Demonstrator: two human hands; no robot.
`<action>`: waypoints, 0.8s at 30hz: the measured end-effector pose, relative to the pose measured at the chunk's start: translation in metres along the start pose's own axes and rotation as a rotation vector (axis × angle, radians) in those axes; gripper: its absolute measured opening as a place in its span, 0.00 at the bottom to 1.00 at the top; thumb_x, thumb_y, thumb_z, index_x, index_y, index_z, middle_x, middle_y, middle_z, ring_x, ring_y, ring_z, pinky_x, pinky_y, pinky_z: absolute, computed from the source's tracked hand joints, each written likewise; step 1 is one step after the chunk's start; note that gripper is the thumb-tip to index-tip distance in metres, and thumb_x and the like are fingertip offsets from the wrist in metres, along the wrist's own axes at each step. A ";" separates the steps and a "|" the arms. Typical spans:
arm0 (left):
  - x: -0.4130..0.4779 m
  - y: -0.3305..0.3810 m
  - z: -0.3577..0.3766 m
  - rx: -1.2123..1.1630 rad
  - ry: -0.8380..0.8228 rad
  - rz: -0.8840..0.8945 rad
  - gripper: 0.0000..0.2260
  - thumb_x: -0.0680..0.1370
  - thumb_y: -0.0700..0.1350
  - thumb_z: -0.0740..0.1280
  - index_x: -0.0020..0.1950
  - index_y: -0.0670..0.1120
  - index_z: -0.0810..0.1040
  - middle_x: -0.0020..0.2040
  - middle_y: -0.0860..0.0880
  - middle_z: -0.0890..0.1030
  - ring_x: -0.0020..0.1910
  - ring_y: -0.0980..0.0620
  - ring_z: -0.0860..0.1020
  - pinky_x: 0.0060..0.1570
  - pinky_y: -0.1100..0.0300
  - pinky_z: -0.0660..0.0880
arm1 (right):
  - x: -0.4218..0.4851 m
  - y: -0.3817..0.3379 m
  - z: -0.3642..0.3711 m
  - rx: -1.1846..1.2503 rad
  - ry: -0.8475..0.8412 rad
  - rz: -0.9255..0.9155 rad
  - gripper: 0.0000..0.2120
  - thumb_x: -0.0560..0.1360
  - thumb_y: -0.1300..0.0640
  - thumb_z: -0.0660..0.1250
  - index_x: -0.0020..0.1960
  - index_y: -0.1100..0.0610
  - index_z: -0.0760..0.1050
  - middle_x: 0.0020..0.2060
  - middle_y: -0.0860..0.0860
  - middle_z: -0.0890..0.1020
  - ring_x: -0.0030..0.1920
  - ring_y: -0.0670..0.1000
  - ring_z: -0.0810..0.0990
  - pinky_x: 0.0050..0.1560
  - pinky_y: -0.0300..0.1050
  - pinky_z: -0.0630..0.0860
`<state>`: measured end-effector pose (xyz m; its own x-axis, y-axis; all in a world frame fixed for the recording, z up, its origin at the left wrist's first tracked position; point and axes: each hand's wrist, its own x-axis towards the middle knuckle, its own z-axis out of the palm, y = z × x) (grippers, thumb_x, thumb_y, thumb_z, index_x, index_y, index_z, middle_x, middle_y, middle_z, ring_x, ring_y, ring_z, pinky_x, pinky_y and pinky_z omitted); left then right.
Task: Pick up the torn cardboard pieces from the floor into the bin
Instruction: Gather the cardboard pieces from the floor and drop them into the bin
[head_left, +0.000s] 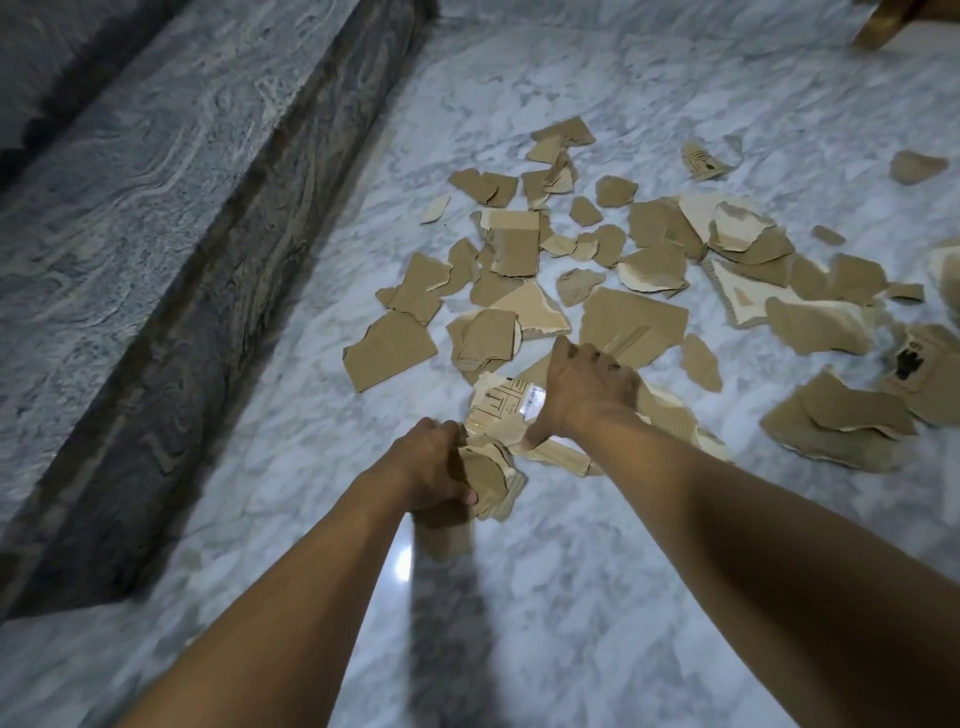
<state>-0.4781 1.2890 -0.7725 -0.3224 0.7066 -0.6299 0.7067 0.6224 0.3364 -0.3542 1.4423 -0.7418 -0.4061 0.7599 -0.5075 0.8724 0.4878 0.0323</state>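
Several torn brown cardboard pieces lie scattered over the white marble floor, from the centre to the right edge. My left hand grips a small stack of cardboard pieces just above the floor. My right hand reaches over a printed cardboard piece, fingers curled at the edge of the cardboard beneath, thumb pointing down onto a strip. Whether it grips that piece cannot be told. No bin is in view.
A dark grey stone step or ledge runs diagonally along the left. A brownish object shows at the top right corner. Bare marble floor lies below my arms.
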 end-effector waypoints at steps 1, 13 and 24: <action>0.000 0.000 0.000 0.005 0.000 -0.006 0.32 0.66 0.54 0.80 0.65 0.52 0.71 0.63 0.48 0.71 0.60 0.47 0.73 0.49 0.59 0.70 | -0.001 -0.002 0.001 0.029 0.023 -0.020 0.60 0.56 0.36 0.83 0.74 0.58 0.54 0.67 0.59 0.71 0.68 0.62 0.72 0.63 0.58 0.67; -0.008 -0.004 -0.021 -0.037 -0.093 -0.027 0.22 0.71 0.51 0.77 0.61 0.50 0.73 0.62 0.47 0.77 0.54 0.49 0.73 0.50 0.58 0.69 | -0.013 0.073 -0.047 0.765 0.101 -0.078 0.20 0.65 0.48 0.82 0.48 0.52 0.75 0.44 0.50 0.81 0.48 0.55 0.81 0.44 0.44 0.75; 0.025 0.121 -0.012 0.301 -0.141 0.336 0.37 0.68 0.61 0.75 0.72 0.49 0.68 0.77 0.50 0.54 0.74 0.41 0.56 0.71 0.40 0.64 | -0.025 0.205 -0.020 0.657 -0.140 0.138 0.24 0.56 0.45 0.83 0.46 0.54 0.80 0.41 0.52 0.86 0.44 0.54 0.85 0.47 0.50 0.83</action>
<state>-0.4080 1.3861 -0.7389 0.0294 0.7865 -0.6169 0.9152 0.2270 0.3331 -0.1703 1.5322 -0.7049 -0.2790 0.7124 -0.6440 0.9155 -0.0052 -0.4023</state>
